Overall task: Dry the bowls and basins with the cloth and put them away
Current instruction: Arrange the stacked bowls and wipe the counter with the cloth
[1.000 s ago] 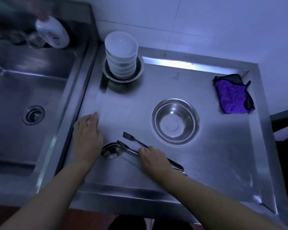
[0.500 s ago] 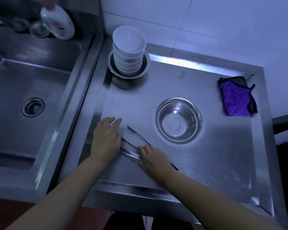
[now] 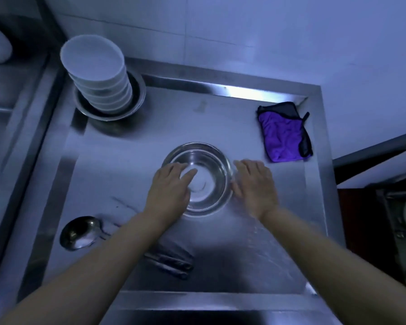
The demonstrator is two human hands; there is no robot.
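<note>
At the frame's centre, a steel basin is flanked on the draining board by two flat, open-fingered hands: the left hand is laid over its left rim, the right hand against its right rim. Stacked white bowls are seen upper left, a purple cloth upper right, untouched.

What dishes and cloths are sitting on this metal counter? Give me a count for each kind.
Steel basins: 2, one mid-counter, the other under the bowls
Stack of white bowls: 1 (the bowls in it are too tightly nested to count)
Purple cloth: 1
Total: 4
</note>
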